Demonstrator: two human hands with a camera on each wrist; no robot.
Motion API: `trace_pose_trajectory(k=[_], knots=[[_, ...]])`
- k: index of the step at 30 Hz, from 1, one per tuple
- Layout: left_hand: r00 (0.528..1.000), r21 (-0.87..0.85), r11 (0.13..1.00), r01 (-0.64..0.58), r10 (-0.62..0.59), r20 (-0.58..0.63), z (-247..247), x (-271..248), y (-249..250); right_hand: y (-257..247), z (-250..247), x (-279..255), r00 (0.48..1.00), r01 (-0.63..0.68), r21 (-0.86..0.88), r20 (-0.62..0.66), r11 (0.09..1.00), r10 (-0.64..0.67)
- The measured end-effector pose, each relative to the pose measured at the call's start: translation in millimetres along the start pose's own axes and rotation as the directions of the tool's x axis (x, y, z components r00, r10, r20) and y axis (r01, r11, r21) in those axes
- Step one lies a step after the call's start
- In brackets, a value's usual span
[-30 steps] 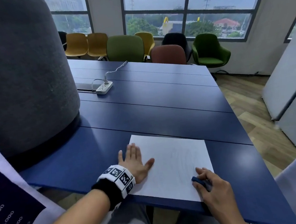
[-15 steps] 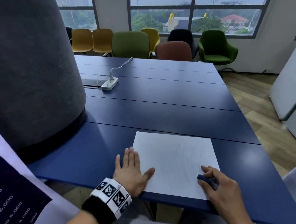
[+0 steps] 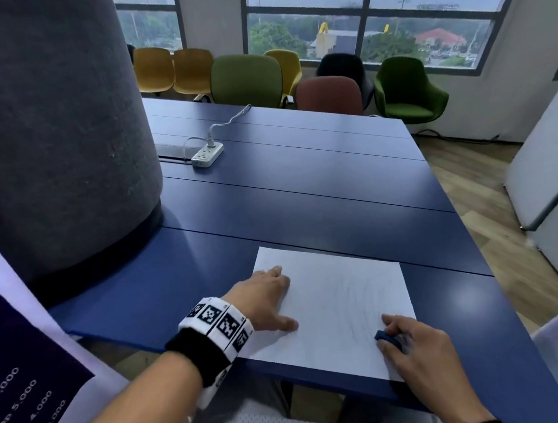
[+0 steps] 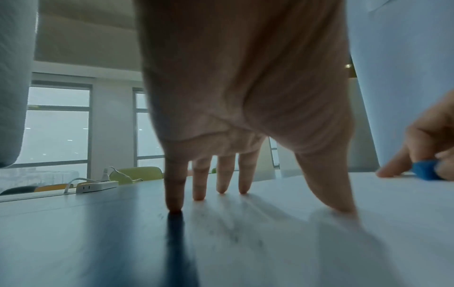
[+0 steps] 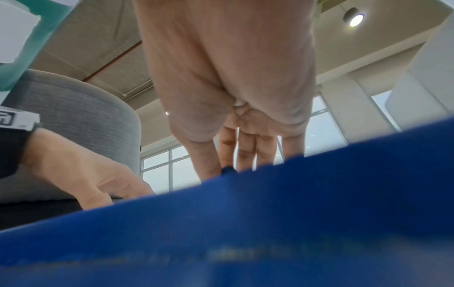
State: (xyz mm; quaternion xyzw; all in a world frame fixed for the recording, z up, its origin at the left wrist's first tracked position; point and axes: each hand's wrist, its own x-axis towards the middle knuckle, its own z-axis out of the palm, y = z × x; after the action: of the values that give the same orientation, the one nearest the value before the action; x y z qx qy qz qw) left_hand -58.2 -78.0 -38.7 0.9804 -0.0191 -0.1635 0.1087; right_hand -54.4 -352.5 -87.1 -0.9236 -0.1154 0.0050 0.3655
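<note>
A white sheet of paper [image 3: 341,294] with faint pencil marks lies at the near edge of the blue table [image 3: 303,191]. My left hand [image 3: 266,298] stands on straight fingertips [image 4: 221,189] at the sheet's left side, thumb on the paper and palm raised. My right hand [image 3: 412,345] pinches a small blue eraser [image 3: 387,337] against the sheet's near right corner. The left wrist view shows the eraser [image 4: 426,171] touching the paper [image 4: 294,242]. In the right wrist view the table edge [image 5: 245,223] hides most of the eraser [image 5: 228,170].
A large grey felt column [image 3: 49,132] stands on the table's left side. A white power strip [image 3: 207,155] with its cable lies further back. Several coloured chairs [image 3: 246,77] line the far edge. A printed banner [image 3: 14,394] hangs at my left, and a grey partition [image 3: 550,182] stands at right.
My left hand has slid right onto the paper and risen from flat to its fingertips. My right hand still holds the eraser at the near right corner.
</note>
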Motion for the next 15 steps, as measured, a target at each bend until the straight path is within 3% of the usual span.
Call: trace_pose_trajectory(k=[2,6,11,15], knots=[[0.999,0.054,0.999,-0.001,-0.001,0.045,-7,7,3,-10,-6,5,0.999,0.02,-0.114,0.043,0.993,-0.015],[0.994,0.132,0.991,0.002,-0.017,0.106,-15,15,9,-48,-11,25,0.974,0.201,-0.276,0.162,0.94,-0.16],[0.995,0.169,0.986,-0.004,-0.012,0.095,-11,19,4,-87,11,67,0.868,0.439,-0.314,0.391,0.842,-0.307],[0.995,0.163,0.987,-0.003,-0.014,0.102,-7,19,1,-94,28,83,0.788,0.543,-0.328,0.517,0.773,-0.335]])
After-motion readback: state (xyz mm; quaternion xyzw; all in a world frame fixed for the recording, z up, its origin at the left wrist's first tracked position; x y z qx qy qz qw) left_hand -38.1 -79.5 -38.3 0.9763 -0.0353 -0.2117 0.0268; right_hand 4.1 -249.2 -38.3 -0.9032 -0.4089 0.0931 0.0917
